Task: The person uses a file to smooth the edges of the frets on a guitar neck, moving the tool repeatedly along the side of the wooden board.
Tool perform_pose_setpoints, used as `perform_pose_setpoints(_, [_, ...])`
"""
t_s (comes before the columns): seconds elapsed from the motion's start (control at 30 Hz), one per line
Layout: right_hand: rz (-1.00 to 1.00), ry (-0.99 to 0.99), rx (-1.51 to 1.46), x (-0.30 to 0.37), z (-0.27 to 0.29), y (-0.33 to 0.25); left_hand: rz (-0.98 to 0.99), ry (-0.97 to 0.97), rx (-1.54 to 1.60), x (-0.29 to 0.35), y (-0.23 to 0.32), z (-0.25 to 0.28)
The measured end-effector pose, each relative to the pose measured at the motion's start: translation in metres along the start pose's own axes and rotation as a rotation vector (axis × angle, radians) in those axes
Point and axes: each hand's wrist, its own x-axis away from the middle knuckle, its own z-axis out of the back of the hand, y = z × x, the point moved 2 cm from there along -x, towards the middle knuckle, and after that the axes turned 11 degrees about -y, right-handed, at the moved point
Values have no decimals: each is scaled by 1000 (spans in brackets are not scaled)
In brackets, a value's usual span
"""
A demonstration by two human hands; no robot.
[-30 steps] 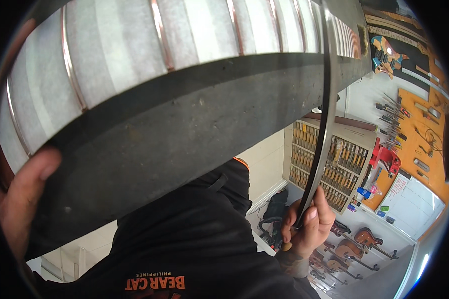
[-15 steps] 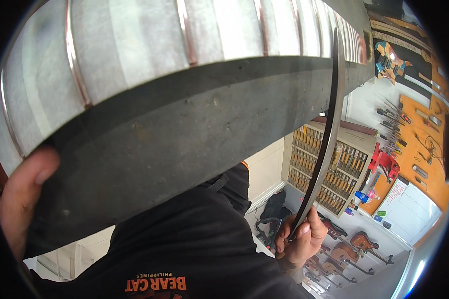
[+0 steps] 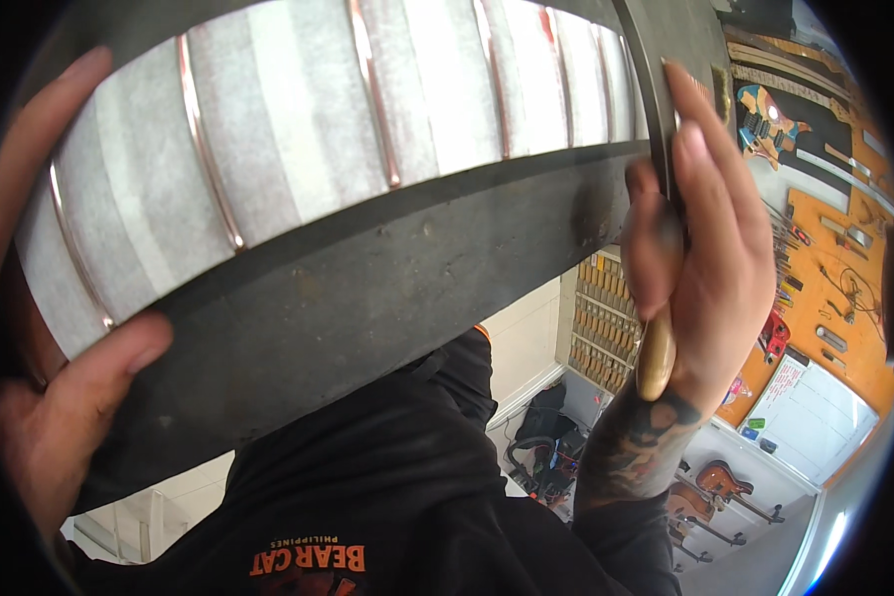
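A guitar neck (image 3: 298,129) lies across a dark work surface (image 3: 368,258). Pale masking covers its fingerboard, and shiny copper-coloured frets (image 3: 375,99) stand out between the strips. My left hand (image 3: 70,407) grips the neck's left end, thumb on the near edge and a finger along the far edge. In my right hand (image 3: 720,238) is a long dark file (image 3: 646,60), whose wooden handle (image 3: 656,363) runs down beneath the palm. The file crosses the neck toward its right end; whether it touches a fret I cannot tell. My right thumb is blurred.
Beyond the surface's near edge stands a rack (image 3: 606,318) of small yellowish items. On the right are an orange tool board (image 3: 815,258), a whiteboard (image 3: 815,407), hanging guitars (image 3: 725,482) and a multicoloured guitar body (image 3: 765,124).
My right hand has moved up and away from me with the file, from low beside the rack to the neck's right part. The neck appears lower and farther right, with more of my left hand showing.
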Motion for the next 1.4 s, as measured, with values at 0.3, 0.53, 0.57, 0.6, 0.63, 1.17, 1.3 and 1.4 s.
perform_pose_setpoints(0.3, [41, -7, -470, 139, 47, 81, -167, 90, -123, -3, 10, 5])
perform_pose_setpoints(0.53, [37, -167, -749, 170, 56, 110, -246, 146, -208, -14, 20, 6])
perform_pose_setpoints(0.57, [47, -200, -769, 170, 56, 114, -235, 163, -184, -12, 19, 5])
perform_pose_setpoints(0.6, [48, -231, -786, 172, 57, 116, -222, 169, -197, -11, 20, 5])
perform_pose_setpoints(0.63, [50, -234, -808, 174, 58, 117, -216, 161, -217, -10, 20, 4])
perform_pose_setpoints(1.17, [-294, -285, -876, 195, 62, 131, -226, 258, -236, -11, 25, 6])
perform_pose_setpoints(1.3, [-119, -400, -819, 191, 70, 135, -223, 264, -236, -10, 24, 6])
perform_pose_setpoints(1.4, [-68, -435, -845, 198, 73, 133, -216, 260, -234, -9, 24, 6])
